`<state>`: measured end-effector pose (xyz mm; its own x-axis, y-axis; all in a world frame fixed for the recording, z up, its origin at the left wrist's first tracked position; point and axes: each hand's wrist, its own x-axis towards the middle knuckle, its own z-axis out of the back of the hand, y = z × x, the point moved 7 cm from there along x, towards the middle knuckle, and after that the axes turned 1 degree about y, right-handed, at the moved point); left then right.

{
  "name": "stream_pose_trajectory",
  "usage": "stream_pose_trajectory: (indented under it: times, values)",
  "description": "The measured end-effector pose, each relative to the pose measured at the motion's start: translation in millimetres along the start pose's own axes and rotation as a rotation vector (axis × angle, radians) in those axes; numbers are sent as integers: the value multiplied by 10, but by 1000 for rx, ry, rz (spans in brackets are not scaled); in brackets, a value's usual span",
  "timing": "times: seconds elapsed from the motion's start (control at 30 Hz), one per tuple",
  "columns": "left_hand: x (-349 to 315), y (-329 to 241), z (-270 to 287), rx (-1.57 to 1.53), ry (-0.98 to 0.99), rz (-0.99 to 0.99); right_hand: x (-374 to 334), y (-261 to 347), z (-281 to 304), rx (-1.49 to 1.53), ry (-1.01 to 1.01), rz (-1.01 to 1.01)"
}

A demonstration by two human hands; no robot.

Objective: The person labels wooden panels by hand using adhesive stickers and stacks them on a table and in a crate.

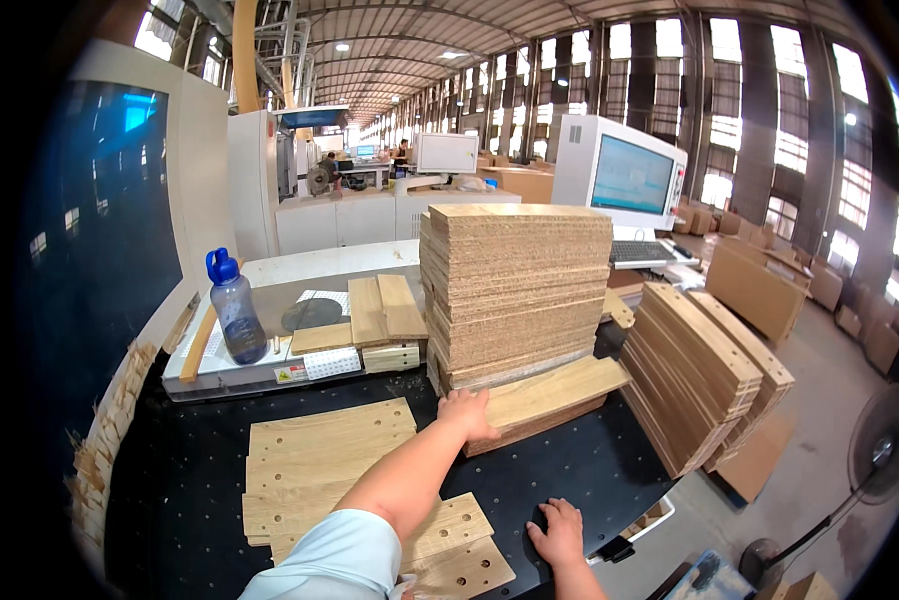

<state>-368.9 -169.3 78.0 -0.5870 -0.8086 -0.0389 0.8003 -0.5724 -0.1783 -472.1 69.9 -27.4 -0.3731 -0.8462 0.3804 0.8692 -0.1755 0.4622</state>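
Observation:
My left hand (467, 413) reaches across the table with its fingers closed on the near left end of a wood-grain board (554, 393). That board tops a low pile in front of a tall stack of particle boards (524, 290). My right hand (559, 532) lies on the black worktable (579, 460) with fingers somewhat apart and nothing held. Under and beside my left forearm lie flat wood-grain panels (319, 450) with drilled holes. More drilled panels (459, 565) lie between my two arms.
Behind the panels stands a blue-capped water bottle (237, 310) beside small wood pieces (384, 310). Upright boards (689, 380) lean at the table's right edge. A monitor (629, 175) with a keyboard (641, 251) stands behind; a fan (881, 450) stands at the right.

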Motion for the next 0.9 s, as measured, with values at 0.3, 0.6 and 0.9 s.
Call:
stream_pose_trajectory:
  times: [0.3,0.6,0.9]
  values:
    - [-918,218,35,-134,-64,26,560,-83,-428,1049,-158,-318]
    - [-1990,448,-69,-67,-42,121,705,815,-789,1858,-104,-636]
    - [-2280,350,310,-377,-351,-226,239,1376,249,1516,-280,-237]
